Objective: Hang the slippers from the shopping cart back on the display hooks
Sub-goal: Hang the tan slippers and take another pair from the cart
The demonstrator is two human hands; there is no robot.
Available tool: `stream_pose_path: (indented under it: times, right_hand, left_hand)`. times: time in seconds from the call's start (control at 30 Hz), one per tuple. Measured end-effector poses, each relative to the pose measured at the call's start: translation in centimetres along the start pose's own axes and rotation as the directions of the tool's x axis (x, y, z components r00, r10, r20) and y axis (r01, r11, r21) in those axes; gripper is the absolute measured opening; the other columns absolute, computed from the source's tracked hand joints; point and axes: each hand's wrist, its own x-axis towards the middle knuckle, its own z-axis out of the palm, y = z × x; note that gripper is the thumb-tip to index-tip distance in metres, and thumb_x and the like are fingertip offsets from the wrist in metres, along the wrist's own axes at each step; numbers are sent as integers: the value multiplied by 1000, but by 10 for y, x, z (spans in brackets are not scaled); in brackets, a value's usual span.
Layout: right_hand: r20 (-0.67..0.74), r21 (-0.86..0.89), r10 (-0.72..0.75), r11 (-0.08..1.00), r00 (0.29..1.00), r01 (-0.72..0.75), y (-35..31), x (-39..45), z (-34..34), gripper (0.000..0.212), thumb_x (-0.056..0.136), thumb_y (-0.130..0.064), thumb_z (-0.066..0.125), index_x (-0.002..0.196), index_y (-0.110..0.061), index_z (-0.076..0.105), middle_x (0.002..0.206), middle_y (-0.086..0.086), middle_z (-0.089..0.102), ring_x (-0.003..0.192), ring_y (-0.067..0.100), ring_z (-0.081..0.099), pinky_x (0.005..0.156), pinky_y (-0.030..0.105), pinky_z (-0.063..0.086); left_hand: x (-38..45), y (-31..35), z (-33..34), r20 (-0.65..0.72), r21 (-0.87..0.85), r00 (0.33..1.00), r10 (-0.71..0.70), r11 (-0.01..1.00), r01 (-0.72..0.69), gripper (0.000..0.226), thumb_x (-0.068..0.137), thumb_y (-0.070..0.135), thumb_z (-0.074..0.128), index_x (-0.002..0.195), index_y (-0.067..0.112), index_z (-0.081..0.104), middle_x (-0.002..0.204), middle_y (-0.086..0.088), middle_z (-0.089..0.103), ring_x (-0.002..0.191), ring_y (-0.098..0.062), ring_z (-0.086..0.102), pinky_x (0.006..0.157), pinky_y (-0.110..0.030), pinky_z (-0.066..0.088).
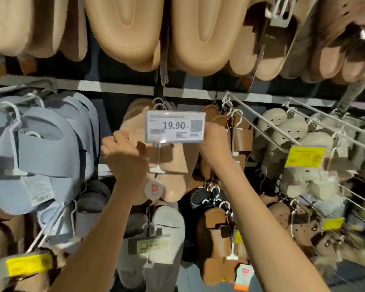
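Gripping soft, light peach slippers [173, 165] at centre with left hand [124, 152] at nine o'clock, right hand [214, 142] at three o'clock behind price tag [175, 126]; best held by hanger loop.

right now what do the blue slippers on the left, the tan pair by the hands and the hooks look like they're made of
Blue slippers: probably moulded foam or rubber, matte; smooth, thick rounded straps with no weave.
Tan pair: likely plush or fleece fabric; a soft, slightly fuzzy, dull surface, though blur leaves it open.
Hooks: metal wire, pale coated or plated; thin straight rods with a faint sheen.
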Motion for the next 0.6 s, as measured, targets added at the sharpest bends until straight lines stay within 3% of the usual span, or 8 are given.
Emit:
stream_pose_path:
  times: [0.07, 0.13, 0.2, 0.3, 0.43, 0.53, 0.6]
  right_hand:
    - [-68, -10, -7, 1000, 998, 7, 18, -21, -15, 25, 91, -21, 57, 111, -11, 67, 109, 9, 70, 101, 23, 63, 86, 36, 49]
    - [-108, -64, 13, 998, 994, -20, 34, -56, -42, 28, 89, -24, 60, 112, -10, 66, 110, 10, 69, 100, 25, 63, 87, 33, 47]
    - [-177, -111, -11, 994, 984, -9, 47, -93, -74, 30, 87, -24, 63, 114, -10, 66, 112, 9, 68, 101, 25, 63, 85, 28, 43]
    - [-231, -184, 40, 979, 972, -84, 72, -153, -124, 33, 87, -24, 63, 117, -9, 63, 116, 9, 67, 105, 26, 62, 88, 36, 48]
    - [-346, -273, 117, 937, 931, -219, 94, -248, -197, 37, 85, -30, 59, 116, -10, 63, 112, 8, 68, 100, 25, 65, 82, 38, 54]
    - [-520, -407, 131, 831, 844, -380, 112, -325, -249, 36, 78, -24, 64, 109, -6, 65, 102, 10, 70, 89, 27, 68, 71, 32, 53]
    - [-615, -446, 178, 725, 768, -525, 121, -380, -277, 38, 74, -19, 68, 109, -4, 65, 103, 13, 70, 90, 31, 67, 70, 36, 55]
  left_hand:
    - [-31, 22, -5, 191, 15, 981, 19, 1000, -22, 31, 89, 30, 43, 84, 3, 58, 77, -16, 54, 78, -34, 53, 73, -44, 43]
    - [-63, 54, -8, 360, -31, 932, 39, 999, -30, 26, 88, 29, 47, 95, 9, 62, 89, -14, 58, 91, -34, 55, 84, -42, 44]
    - [-101, 94, -13, 438, -55, 879, 188, 982, -183, 30, 88, 32, 44, 101, 13, 62, 101, -13, 61, 100, -34, 55, 85, -39, 44]
    - [-155, 152, -17, 534, -182, 775, 337, 941, -284, 25, 91, 33, 47, 105, 19, 62, 108, -8, 61, 106, -29, 55, 88, -42, 47]
    - [-238, 220, -37, 519, -402, 627, 581, 813, -422, 27, 92, 33, 48, 109, 18, 61, 109, -6, 60, 107, -26, 53, 86, -41, 48]
    - [-301, 262, -43, 486, -521, 461, 742, 670, -529, 25, 91, 34, 49, 108, 18, 60, 108, -5, 60, 107, -26, 51, 83, -38, 43]
    - [-342, 289, -47, 471, -599, 331, 817, 572, -560, 26, 91, 34, 49, 110, 18, 59, 110, -6, 60, 108, -28, 50, 84, -38, 42]
